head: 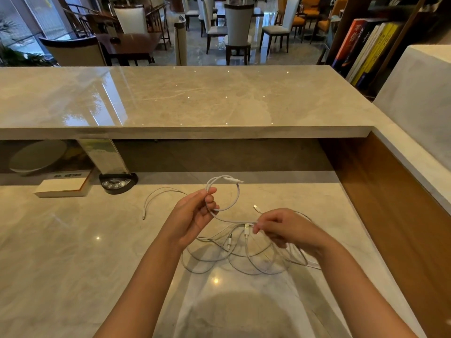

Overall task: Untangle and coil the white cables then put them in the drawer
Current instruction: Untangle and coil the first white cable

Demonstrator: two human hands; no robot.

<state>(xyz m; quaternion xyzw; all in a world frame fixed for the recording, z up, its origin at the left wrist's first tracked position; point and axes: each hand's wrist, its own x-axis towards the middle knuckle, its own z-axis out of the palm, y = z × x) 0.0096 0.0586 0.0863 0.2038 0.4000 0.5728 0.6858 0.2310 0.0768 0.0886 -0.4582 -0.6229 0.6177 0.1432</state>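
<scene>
Your left hand point(195, 215) pinches a raised cable loop point(225, 193); right hand point(283, 228) pinches a strand over the tangled white cables point(234, 259) on the bench point(73, 252). Book point(62, 187) far left.

I see both forearms bare, entering from 6 o'clock. Left hand point(195, 215) raised, palm toward me, fingers curled, thumb pinching. Right hand point(280, 228) at its 3 o'clock, lower, knuckles up, fingertips pinched together.
</scene>
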